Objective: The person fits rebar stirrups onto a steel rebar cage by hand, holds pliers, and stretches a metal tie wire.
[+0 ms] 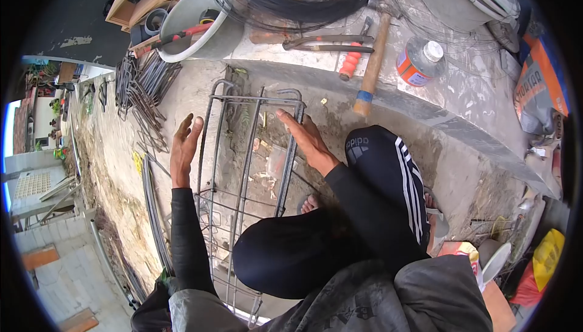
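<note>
A long cage of steel rebar (248, 163) with bent hoops lies between my hands and runs back beside my bent leg. My left hand (185, 150) is raised just left of the cage, fingers stretched and apart from the bars, with nothing in it. On the other side, my right hand (308, 142) has its fingers extended along the cage's right bar near the far end; I cannot tell whether it touches the steel. No tool is in either hand.
On the ledge are a black wire coil (291, 13), pincers (328, 47), a wooden-handled hammer (372, 65), a red-gripped tool (350, 63) and a bottle (418, 63). Bent stirrups (143, 83) and a bucket (228, 40) stand at left; long bars (155, 216) lie lower. A mortar sack (537, 86) is at right.
</note>
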Demonstrator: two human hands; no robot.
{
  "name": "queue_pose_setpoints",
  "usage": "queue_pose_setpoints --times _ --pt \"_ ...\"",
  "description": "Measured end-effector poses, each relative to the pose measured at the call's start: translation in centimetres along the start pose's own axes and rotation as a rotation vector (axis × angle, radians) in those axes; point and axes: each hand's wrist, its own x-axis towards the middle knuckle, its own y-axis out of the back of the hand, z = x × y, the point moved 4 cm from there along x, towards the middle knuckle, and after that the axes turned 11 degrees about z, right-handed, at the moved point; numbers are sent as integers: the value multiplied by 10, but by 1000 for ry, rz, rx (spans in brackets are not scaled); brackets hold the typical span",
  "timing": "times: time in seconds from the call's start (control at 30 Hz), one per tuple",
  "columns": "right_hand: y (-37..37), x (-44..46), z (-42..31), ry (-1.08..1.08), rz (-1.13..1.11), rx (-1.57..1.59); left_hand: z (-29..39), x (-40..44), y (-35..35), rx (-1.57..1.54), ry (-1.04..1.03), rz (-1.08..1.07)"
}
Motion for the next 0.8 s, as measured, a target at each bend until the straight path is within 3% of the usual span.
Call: queue_pose_setpoints --times 0.13,0.2,0.4,0.57,0.67,0.8 --pt "-8 9 13 -107 74 -85 -32 19 -32 -140 406 -469" --pt "-8 -2 8 -144 71 4 -35 17 -44 -151 440 -577" --pt "-26 -8 19 -176 174 15 -30 20 -47 -54 380 -649" --pt "-25 -6 19 -93 240 -82 -33 21 -58 -81 369 -573" --pt "-22 7 32 -125 212 -151 -48 35 -62 144 290 -515" --pt "-23 4 32 -98 289 -174 -53 31 -67 -1 309 -478"
